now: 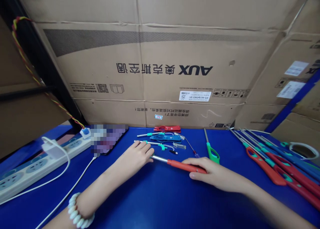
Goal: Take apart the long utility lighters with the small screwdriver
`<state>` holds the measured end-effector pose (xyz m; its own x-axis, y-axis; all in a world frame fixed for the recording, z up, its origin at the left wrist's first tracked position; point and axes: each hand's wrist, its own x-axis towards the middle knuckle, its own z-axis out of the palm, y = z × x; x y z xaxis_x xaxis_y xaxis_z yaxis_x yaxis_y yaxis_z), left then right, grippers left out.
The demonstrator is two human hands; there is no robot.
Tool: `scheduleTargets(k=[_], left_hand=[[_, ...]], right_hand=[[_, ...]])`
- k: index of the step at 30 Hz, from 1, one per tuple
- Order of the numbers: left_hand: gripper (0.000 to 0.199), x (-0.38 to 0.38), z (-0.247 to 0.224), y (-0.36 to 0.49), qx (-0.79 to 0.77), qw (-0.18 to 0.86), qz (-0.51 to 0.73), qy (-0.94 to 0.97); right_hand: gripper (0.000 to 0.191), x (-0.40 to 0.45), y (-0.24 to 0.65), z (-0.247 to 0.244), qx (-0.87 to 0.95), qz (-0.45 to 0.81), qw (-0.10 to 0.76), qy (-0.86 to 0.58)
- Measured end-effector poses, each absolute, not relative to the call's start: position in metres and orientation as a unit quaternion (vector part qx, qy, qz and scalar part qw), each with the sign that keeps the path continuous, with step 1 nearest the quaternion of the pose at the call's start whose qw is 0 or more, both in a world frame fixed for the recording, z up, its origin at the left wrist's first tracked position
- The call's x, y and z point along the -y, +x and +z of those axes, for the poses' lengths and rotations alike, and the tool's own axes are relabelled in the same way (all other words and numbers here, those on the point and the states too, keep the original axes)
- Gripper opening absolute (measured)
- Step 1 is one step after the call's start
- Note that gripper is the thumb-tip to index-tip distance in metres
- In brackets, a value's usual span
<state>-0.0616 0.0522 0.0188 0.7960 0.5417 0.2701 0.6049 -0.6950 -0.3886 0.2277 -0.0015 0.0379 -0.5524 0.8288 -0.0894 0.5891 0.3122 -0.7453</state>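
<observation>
A red long-necked lighter with a metal tube lies between both hands, just above the blue table. My right hand is closed on its red handle, thumb below and fingers above. My left hand has its fingers curled around the tip of the metal tube, so that end is hidden. Behind the hands lie a red handle shell, a blue handle shell and thin metal tubes with green parts. A small black piece and a screwdriver with a clear purple handle lie near my right hand.
A green lighter lies beyond my right hand. Several red lighters and blue ones are on the right. At left are a white power strip, a charging cable and a phone. Cardboard walls the back.
</observation>
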Motion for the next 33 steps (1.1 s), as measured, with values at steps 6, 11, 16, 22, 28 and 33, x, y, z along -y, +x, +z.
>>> scheduleTargets(k=[6, 11, 16, 22, 28, 33], left_hand=[[0.044, -0.031, 0.017, -0.046, 0.277, 0.089, -0.095, -0.952], [0.012, -0.023, 0.008, -0.040, 0.235, 0.060, -0.086, -0.966], [0.008, -0.034, 0.014, -0.051, 0.262, 0.087, -0.088, -0.957], [0.008, -0.032, 0.018, -0.050, 0.247, 0.063, -0.057, -0.965], [0.009, -0.029, 0.018, -0.047, 0.269, 0.024, -0.041, -0.962], [0.005, -0.030, 0.024, -0.052, 0.284, -0.006, -0.054, -0.957]], right_hand=[[0.040, 0.006, 0.211, 0.024, 0.844, 0.314, 0.152, -0.407], [0.053, 0.005, 0.211, 0.016, 0.853, 0.278, 0.163, -0.410], [0.046, -0.008, 0.223, 0.014, 0.836, 0.241, 0.183, -0.458], [0.027, -0.009, 0.216, 0.005, 0.850, 0.229, 0.170, -0.442], [0.018, -0.008, 0.217, 0.005, 0.851, 0.158, 0.184, -0.465], [0.018, -0.024, 0.234, 0.011, 0.802, -0.064, 0.135, -0.578]])
